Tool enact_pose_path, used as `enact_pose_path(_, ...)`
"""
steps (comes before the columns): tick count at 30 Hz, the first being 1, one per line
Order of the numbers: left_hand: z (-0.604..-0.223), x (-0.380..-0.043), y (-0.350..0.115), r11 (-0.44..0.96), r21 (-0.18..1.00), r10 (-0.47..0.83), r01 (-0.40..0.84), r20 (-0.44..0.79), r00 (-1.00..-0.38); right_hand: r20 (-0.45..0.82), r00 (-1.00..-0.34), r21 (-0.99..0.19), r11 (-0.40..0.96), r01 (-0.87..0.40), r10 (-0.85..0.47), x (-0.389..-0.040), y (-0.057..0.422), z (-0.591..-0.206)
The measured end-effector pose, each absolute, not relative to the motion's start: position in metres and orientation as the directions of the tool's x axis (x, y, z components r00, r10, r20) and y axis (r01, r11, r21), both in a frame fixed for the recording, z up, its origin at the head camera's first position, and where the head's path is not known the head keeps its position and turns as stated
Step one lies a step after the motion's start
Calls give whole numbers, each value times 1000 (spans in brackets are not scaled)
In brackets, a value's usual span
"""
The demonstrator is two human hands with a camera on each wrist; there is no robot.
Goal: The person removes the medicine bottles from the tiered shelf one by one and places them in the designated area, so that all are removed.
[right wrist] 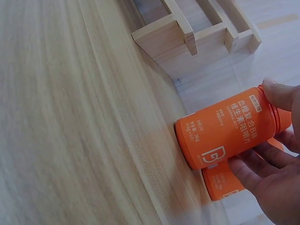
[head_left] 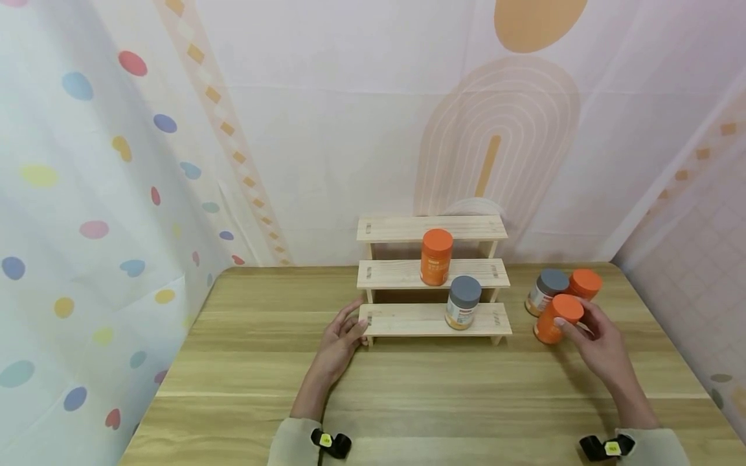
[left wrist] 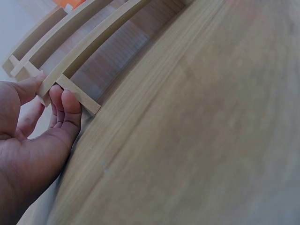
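A three-step wooden rack (head_left: 408,320) stands at the back of the table. My left hand (head_left: 340,340) pinches the left end of its lowest step, thumb above and fingertips below, as the left wrist view also shows. At the right, my right hand (head_left: 603,343) grips an orange supplement bottle (right wrist: 225,129) by its upper part; the bottle looks slightly tilted. Behind it are a grey-lidded bottle (head_left: 539,299) and a second orange bottle (head_left: 585,283), partly hidden. On the rack, an orange bottle (head_left: 436,259) is on the middle step and a grey-lidded bottle (head_left: 463,303) on the lowest.
The wood-grain table (head_left: 443,401) stretches in front of the rack and to both sides. A patterned cloth (head_left: 326,129) hangs close behind the rack, with more cloth along the left and right sides.
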State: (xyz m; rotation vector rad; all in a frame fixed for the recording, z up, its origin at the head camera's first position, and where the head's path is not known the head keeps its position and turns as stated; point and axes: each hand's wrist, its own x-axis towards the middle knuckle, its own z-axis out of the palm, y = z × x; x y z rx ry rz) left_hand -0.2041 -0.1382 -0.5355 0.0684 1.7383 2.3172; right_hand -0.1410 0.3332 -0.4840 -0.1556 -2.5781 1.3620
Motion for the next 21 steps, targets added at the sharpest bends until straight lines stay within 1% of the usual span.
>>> enact_pose_path(7, -535, -204, -138, -275, 948, 219, -161, -101, -971, 185, -970, -832, 550, -70, 157, -141, 334, -482)
enact_pose_path(15, -536, -204, -137, -276, 947, 218, -162, -103, -971, 180, -974, -811, 581, -66, 140, -141, 331, -474)
enact_pose_path(21, -537, -204, -138, -281, 945, 221, -166, -104, -970, 270, -955, -770, 624, -135, 125, -139, 325, -468)
